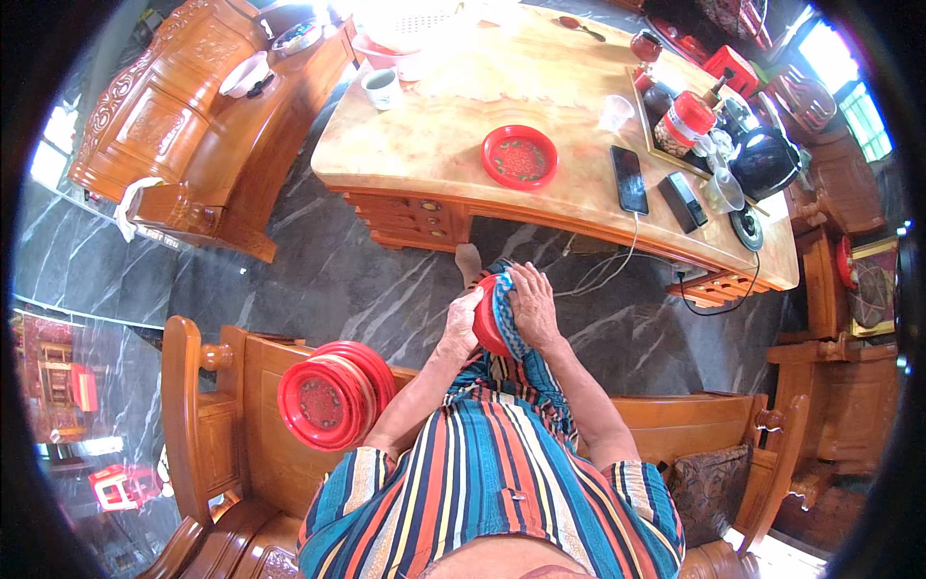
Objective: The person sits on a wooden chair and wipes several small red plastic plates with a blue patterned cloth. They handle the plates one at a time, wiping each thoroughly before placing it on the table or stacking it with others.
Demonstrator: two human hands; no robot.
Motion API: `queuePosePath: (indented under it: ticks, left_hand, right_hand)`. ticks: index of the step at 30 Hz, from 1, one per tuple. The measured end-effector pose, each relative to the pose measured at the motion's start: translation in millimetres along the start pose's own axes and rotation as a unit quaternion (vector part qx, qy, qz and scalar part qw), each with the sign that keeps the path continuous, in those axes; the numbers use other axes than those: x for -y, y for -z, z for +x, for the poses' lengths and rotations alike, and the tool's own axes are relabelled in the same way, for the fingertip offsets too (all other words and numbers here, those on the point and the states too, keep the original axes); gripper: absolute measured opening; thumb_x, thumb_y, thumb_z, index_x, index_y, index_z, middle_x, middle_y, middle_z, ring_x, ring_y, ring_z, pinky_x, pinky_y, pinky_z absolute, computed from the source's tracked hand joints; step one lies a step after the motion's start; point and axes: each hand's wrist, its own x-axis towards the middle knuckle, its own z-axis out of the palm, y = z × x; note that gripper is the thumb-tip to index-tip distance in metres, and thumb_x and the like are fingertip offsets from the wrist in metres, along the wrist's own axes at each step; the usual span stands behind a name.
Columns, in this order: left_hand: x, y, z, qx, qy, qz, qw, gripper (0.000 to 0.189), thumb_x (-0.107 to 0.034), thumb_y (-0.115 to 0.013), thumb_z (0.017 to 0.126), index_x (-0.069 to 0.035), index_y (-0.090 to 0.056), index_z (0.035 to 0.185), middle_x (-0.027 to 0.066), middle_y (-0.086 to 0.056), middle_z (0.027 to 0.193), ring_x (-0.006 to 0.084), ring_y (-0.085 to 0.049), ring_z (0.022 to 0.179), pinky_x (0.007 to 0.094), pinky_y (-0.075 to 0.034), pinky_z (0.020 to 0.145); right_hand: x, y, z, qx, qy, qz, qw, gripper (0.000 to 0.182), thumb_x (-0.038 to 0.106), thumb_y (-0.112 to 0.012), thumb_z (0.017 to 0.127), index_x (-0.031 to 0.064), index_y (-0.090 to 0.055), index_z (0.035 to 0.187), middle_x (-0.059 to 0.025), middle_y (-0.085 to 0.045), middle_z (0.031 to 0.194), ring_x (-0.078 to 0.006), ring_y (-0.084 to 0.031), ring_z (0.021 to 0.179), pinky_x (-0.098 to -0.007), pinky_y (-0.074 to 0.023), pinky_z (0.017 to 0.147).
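My left hand (459,322) grips the rim of a red plate (486,326), which is tilted on edge above my lap. A blue-and-white patterned cloth (506,329) lies against the plate's right-hand face. My right hand (534,304) presses this cloth to the plate, its fingers stretched out and close together. To my left, a stack of red plates (318,402) stands on the wooden bench. Another red plate (519,158) with a patterned centre rests on the table before me.
On the stone-topped table (434,145) are a cup (382,89), a smartphone (628,179) on a white cable, a black box (682,201) and a tray crowded with jars. The cable hangs off the front edge. Wooden bench arms (184,405) rise at the left.
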Motion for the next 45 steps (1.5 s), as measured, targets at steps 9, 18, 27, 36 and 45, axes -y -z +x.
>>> queuePosePath:
  ticks: [9, 18, 27, 36, 45]
  left_hand:
    - [-5.7, -9.0, -8.0, -0.003, 0.013, 0.034, 0.999, 0.039, -0.022, -0.047, 0.097, 0.005, -0.051, 0.125, 0.0211, -0.060, 0.123, 0.0316, -0.061, 0.110, 0.0461, -0.048, 0.098]
    - [-13.3, -12.4, -14.8, -0.007, 0.062, -0.002, 0.998, 0.037, -0.024, -0.050, 0.096, 0.003, -0.055, 0.121, 0.0200, -0.063, 0.116, 0.0302, -0.064, 0.103, 0.0444, -0.051, 0.094]
    - [-8.9, 8.6, -5.8, -0.018, 0.027, 0.040, 0.999, 0.030, -0.023, -0.052, 0.096, 0.001, -0.060, 0.112, 0.0145, -0.066, 0.105, 0.0234, -0.065, 0.092, 0.0376, -0.053, 0.085]
    - [-9.4, -8.7, -14.7, 0.017, 0.012, 0.004, 1.000, 0.033, -0.020, -0.053, 0.095, 0.002, -0.057, 0.119, 0.0164, -0.065, 0.111, 0.0267, -0.065, 0.101, 0.0415, -0.053, 0.089]
    - [-3.6, -1.3, -4.3, -0.004, 0.014, -0.017, 1.000, 0.031, -0.019, -0.054, 0.094, 0.003, -0.060, 0.116, 0.0144, -0.066, 0.112, 0.0248, -0.066, 0.098, 0.0383, -0.053, 0.089]
  right_hand:
    - [-7.1, 15.0, -62.7, -0.054, -0.009, 0.054, 0.997, 0.037, 0.009, -0.057, 0.089, -0.0012, -0.053, 0.125, -0.0214, -0.047, 0.134, -0.0382, -0.044, 0.127, -0.0450, -0.0348, 0.107]
    - [48.0, 23.4, -90.9, -0.012, 0.050, 0.182, 0.982, 0.038, 0.002, -0.063, 0.084, -0.0011, -0.057, 0.122, -0.0193, -0.053, 0.132, -0.0378, -0.046, 0.128, -0.0441, -0.0359, 0.108]
    - [55.3, 16.0, -57.4, -0.001, 0.079, 0.185, 0.980, 0.035, 0.009, -0.060, 0.088, 0.0043, -0.057, 0.123, -0.0123, -0.053, 0.133, -0.0310, -0.045, 0.130, -0.0501, -0.0306, 0.110]
    - [9.5, 7.4, -14.2, -0.089, 0.053, 0.077, 0.992, 0.027, 0.009, -0.062, 0.084, 0.0037, -0.063, 0.110, -0.0132, -0.058, 0.118, -0.0339, -0.052, 0.112, -0.0450, -0.0405, 0.096]
    - [17.9, -2.8, 12.9, -0.157, -0.021, -0.042, 0.986, 0.024, 0.004, -0.059, 0.080, 0.0067, -0.058, 0.104, -0.0138, -0.052, 0.091, -0.0340, -0.052, 0.088, -0.0435, -0.0433, 0.075]
